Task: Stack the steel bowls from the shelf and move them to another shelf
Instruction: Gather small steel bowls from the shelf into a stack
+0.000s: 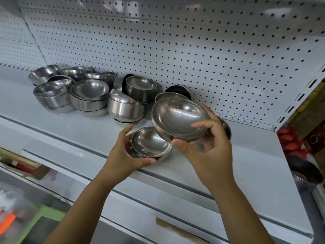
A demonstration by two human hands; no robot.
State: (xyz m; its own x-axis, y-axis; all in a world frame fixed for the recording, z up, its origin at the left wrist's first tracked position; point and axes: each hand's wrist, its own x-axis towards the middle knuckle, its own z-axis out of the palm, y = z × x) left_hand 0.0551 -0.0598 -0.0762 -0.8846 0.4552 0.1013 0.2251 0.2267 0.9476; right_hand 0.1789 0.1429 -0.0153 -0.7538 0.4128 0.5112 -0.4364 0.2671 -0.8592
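White pegboard backs the shelf. Bowl stacks crowd ten o'clock. At centre, the right hand holds a tilted bowl; at seven o'clock of it, the left hand grips a low bowl.

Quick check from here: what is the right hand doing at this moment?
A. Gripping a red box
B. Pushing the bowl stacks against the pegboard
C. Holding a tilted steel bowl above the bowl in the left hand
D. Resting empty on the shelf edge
C: the right hand grips a tilted steel bowl just above the bowl that the left hand steadies at the shelf edge.
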